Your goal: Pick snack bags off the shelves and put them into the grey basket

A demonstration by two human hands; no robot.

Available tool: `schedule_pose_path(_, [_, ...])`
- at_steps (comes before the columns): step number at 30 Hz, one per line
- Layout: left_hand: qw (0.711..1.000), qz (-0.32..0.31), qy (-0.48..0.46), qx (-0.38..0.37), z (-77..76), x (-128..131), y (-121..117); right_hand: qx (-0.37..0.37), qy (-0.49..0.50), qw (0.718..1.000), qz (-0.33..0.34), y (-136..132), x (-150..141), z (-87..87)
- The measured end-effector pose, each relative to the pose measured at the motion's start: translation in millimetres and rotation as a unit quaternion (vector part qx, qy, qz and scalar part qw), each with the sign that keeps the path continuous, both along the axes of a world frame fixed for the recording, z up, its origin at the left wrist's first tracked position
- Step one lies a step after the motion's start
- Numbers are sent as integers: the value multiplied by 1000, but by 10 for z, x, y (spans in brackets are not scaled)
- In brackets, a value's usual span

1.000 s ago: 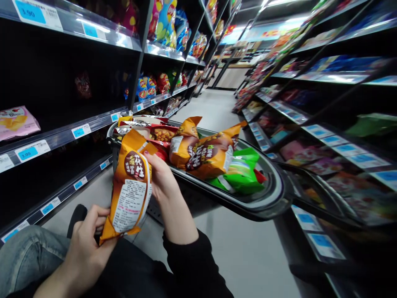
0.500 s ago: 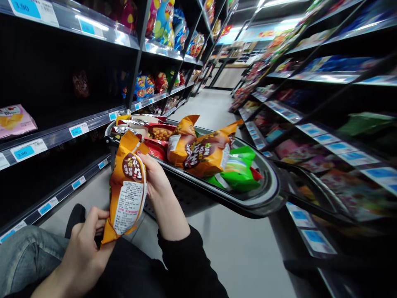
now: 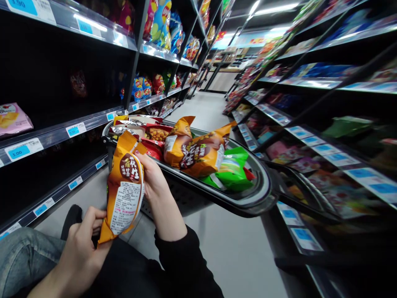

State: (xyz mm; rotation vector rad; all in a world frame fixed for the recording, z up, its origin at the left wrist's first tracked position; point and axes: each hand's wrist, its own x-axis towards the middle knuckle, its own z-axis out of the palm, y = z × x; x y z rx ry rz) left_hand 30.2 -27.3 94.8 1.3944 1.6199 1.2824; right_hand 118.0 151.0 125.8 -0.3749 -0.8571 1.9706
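An orange-brown snack bag with a white printed label is held upright in front of me, its label side facing the camera. My left hand pinches its lower corner between thumb and fingers. My right hand grips its right edge higher up, with the fingers partly hidden behind it. Just beyond the bag stands a black shopping basket with a grey rim. Inside lie more orange snack bags, a green bag, and red and silver packs.
On the left runs a black shelf with price tags, a pink pack and a dark red pack. Chip bags stand farther along it. Blurred shelves of packs line the right. Grey floor lies between.
The whole scene has shifted slightly left in view as the camera turned. Both hands keep their hold on the orange snack bag, which is almost unmoved.
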Motion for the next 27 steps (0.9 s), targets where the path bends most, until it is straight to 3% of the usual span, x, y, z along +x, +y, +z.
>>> schedule_pose_path(27, [1000, 4, -1, -8, -55, -13, 14, -12, -27, 1000, -7, -5, 4, 28])
